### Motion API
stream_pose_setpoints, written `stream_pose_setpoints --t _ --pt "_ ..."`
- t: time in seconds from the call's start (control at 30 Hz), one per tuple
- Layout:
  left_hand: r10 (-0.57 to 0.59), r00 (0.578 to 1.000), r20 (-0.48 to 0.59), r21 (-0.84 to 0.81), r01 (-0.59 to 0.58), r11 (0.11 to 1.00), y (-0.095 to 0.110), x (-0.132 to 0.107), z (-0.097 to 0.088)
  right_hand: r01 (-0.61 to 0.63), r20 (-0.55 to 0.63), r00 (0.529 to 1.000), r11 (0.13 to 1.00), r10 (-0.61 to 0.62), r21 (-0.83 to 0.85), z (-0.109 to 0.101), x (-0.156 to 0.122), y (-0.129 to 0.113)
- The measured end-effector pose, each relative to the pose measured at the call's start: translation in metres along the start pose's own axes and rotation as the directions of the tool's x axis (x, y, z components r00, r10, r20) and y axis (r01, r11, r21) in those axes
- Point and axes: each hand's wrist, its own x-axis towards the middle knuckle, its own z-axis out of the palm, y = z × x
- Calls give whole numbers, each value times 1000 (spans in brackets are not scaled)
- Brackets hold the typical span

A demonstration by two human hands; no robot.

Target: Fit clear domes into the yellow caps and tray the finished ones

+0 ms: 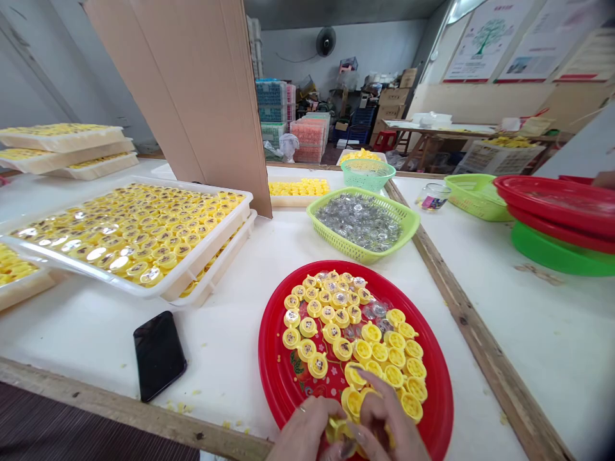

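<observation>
My left hand [305, 430] and my right hand [391, 422] meet at the near rim of a round red tray [273, 358]. Both are closed in a pinch on one small yellow cap [336, 428] held between them. Several more yellow caps [355, 339] lie spread over the tray, some with clear round inserts in them. Loose clear inserts [377, 310] lie on the tray's far right part. A green basket [406, 225] full of clear inserts stands just beyond the tray.
A white tray of finished caps [243, 198] sits stacked on another at left, with more trays [62, 137] behind. A black phone [158, 353] lies near the table's front edge. Upright cardboard [202, 89] stands mid-table. Red and green trays [557, 218] are stacked at right, beyond a wooden strip [475, 333].
</observation>
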Motion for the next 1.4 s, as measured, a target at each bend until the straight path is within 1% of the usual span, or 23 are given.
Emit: stream_pose_setpoints --t 0.03,0.07,0.13,0.17,0.23,0.27,0.33,0.43,0.53,0.6,0.63,0.67,0.77,0.83,0.9,1.0,1.17,1.3,1.4 --pt "-16 1000 -10 109 17 994 3 2 -10 27 -28 999 989 -31 -145 -18 12 1" --pt "-34 999 0 212 34 977 6 4 -18 35 -70 996 959 -56 -282 -36 25 1" --pt "-83 996 -10 395 80 915 10 9 -30 87 -119 978 852 -172 -517 -68 55 3" --pt "-104 994 -19 467 101 879 12 12 -33 97 -129 968 794 -216 -600 -81 69 4" --pt "-129 989 -74 573 148 806 10 18 -34 124 -77 964 691 -253 -712 -97 96 5" --pt "-134 985 -108 611 172 773 9 21 -34 136 -38 969 651 -245 -747 -100 107 4" --pt "-136 975 -173 662 218 717 4 28 -32 171 57 977 587 -207 -791 -100 122 -1" --pt "-134 959 -249 689 273 671 -1 35 -35 205 170 979 503 -115 -840 -87 129 -14" --pt "-90 935 -343 667 310 678 -1 36 -41 181 192 981 398 -12 -899 -72 129 -26" --pt "-29 922 -386 635 289 716 3 34 -43 166 187 982 356 25 -920 -64 130 -29" --pt "-2 926 -379 615 253 746 5 32 -42 162 185 982 348 32 -923 -62 131 -30" --pt "17 939 -343 591 202 781 8 29 -40 159 182 983 344 36 -925 -60 131 -31" --pt "12 988 -157 497 68 865 18 24 -29 149 175 983 327 52 -933 -56 134 -33" --pt "-12 998 -58 459 37 888 22 24 -19 139 168 984 323 64 -936 -54 134 -35" --pt "-28 1000 -7 453 28 891 24 27 -12 127 157 985 321 69 -938 -52 132 -37" --pt "-33 998 45 456 9 890 27 38 -8 104 131 989 319 65 -942 -48 127 -39" --pt "-6 995 95 492 -41 869 28 52 -13 52 79 995 339 68 -940 -45 125 -37" --pt "-17 994 103 579 -46 814 20 50 -16 26 56 996 367 71 -930 -46 128 -37" --pt "-18 995 101 586 -45 809 12 46 -17 21 51 996 395 66 -919 -47 128 -38"
